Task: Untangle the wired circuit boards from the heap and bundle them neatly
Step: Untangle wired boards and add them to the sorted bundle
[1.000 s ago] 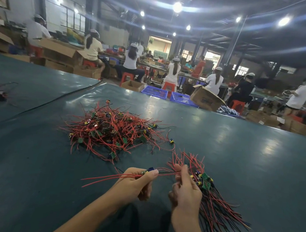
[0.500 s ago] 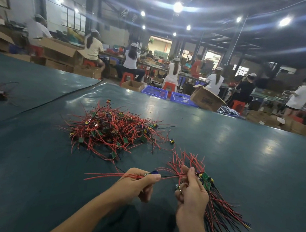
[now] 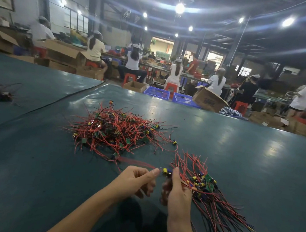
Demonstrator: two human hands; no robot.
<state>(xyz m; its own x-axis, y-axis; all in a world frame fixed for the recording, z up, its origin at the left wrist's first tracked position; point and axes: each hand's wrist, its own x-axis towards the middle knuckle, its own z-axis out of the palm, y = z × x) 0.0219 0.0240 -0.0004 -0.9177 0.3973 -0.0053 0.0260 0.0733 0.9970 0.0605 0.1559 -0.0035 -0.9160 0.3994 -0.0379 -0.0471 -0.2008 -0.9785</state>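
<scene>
Since half a second ago, your left hand (image 3: 137, 180) has closed in on your right hand (image 3: 177, 193), and the loose wired circuit board (image 3: 166, 171) now sits between your left fingertips and your right thumb. Its red leads, blurred, trail up-left toward the heap (image 3: 118, 129) instead of straight left. Left hand: fingers curled, pinching those leads just behind the board. Right hand: wrapped round the bundle (image 3: 208, 197), thumb raised against the loose board; the bundle's boards cluster just right of that thumb, and its wires fan down-right over the table (image 3: 245, 158). The heap lies beyond the hands, apart from them, with one stray lead curling near the bundle's upper wire ends. Teal table covering runs broad to the right of the bundle and left of your forearms. A dark seam (image 3: 59, 103) crosses left of the heap. The far table edge passes behind the heap, with blue crates (image 3: 157, 92) and a cardboard box (image 3: 208, 99) just past it. Print on the box is too blurred to read.
</scene>
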